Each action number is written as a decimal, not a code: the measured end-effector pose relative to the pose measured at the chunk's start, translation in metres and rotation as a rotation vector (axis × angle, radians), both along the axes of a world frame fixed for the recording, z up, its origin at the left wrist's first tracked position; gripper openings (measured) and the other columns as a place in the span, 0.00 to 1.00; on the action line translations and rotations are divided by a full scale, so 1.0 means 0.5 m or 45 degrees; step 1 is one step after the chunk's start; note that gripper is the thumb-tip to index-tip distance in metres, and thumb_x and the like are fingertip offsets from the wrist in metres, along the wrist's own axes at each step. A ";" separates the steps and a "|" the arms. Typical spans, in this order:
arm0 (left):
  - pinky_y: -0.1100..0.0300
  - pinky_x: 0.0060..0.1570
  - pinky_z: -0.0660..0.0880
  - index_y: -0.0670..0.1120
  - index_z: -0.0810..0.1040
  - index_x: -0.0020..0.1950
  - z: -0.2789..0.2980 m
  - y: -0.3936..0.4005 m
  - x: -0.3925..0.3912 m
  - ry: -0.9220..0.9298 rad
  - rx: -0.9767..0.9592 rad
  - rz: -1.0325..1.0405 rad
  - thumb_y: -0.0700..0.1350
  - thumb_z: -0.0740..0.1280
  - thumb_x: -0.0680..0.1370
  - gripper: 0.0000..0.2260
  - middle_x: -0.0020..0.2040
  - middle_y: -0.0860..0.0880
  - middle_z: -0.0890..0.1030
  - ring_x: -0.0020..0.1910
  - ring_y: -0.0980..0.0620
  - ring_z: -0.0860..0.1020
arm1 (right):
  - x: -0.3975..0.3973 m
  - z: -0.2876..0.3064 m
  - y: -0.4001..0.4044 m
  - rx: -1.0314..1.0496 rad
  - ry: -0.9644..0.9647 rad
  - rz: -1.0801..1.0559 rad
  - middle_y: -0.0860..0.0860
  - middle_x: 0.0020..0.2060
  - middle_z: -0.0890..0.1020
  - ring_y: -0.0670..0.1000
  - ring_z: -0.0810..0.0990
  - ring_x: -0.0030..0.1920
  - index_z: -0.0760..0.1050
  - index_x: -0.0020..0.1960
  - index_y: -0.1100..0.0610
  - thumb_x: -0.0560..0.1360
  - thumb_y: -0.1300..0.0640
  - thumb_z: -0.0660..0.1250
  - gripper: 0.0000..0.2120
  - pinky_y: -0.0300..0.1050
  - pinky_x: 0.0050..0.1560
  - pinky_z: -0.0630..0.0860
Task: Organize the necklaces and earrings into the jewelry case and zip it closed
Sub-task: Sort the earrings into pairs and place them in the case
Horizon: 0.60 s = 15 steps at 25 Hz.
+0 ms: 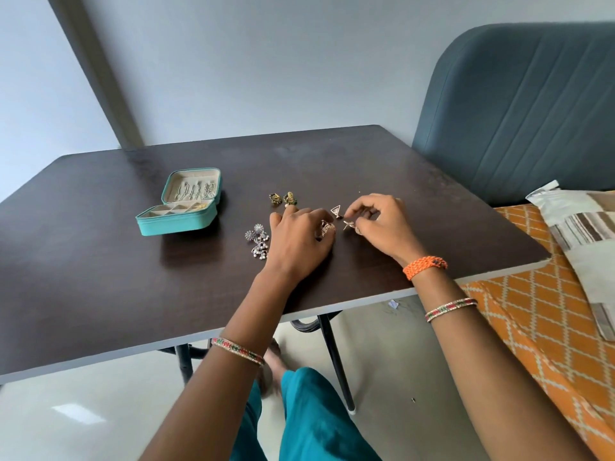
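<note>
A teal jewelry case (pixel 176 224) lies open on the dark table (pixel 100 277), left of my hands. Chains hang inside its raised lid and its beige compartments show. My right hand (pixel 382 227) pinches a small rose-gold earring (pixel 348 224) just above the table. A triangular earring (pixel 336 211) lies beside those fingers. My left hand (pixel 298 241) curls over another rose-gold earring (pixel 327 229); how firmly it holds it is unclear. Two dark gold earrings (pixel 283 198) lie beyond my left hand. Silver beaded earrings (pixel 258 239) lie to its left.
A blue-grey padded chair (pixel 519 111) stands at the table's far right corner. An orange patterned bedcover (pixel 539 311) with folded cloths (pixel 585 234) lies to the right of the table. The table's front edge runs under my forearms.
</note>
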<state>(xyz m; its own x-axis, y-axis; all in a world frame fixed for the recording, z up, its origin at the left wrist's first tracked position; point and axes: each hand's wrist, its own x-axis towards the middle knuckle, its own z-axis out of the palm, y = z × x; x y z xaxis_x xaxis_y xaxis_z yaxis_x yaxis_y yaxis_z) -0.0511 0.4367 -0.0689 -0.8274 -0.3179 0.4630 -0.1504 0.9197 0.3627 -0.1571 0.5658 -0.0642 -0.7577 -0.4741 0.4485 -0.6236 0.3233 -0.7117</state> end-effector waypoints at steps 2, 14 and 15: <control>0.55 0.48 0.58 0.52 0.78 0.52 -0.001 0.004 0.009 0.038 0.026 0.015 0.51 0.62 0.75 0.09 0.46 0.53 0.82 0.53 0.48 0.72 | -0.003 0.000 0.003 -0.062 -0.124 -0.052 0.52 0.30 0.81 0.44 0.76 0.29 0.82 0.38 0.55 0.68 0.63 0.64 0.09 0.39 0.34 0.73; 0.55 0.46 0.57 0.49 0.81 0.47 0.002 0.001 0.007 0.009 0.035 0.029 0.53 0.64 0.76 0.10 0.46 0.51 0.81 0.53 0.47 0.71 | -0.013 -0.013 0.003 0.192 0.047 -0.037 0.48 0.40 0.79 0.46 0.74 0.39 0.83 0.45 0.52 0.71 0.58 0.71 0.04 0.41 0.42 0.72; 0.55 0.47 0.59 0.48 0.81 0.47 0.000 -0.001 0.006 0.022 0.065 0.003 0.52 0.64 0.76 0.09 0.46 0.51 0.81 0.53 0.46 0.71 | -0.013 -0.013 0.003 0.135 0.048 -0.034 0.49 0.40 0.79 0.46 0.75 0.40 0.83 0.45 0.52 0.71 0.59 0.71 0.05 0.40 0.42 0.73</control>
<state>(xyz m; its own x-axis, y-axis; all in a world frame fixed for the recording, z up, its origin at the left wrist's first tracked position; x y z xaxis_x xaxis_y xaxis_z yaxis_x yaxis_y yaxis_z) -0.0480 0.4363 -0.0687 -0.8187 -0.3436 0.4600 -0.1461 0.8995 0.4118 -0.1634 0.5674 -0.0708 -0.7540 -0.5005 0.4254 -0.6397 0.4124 -0.6486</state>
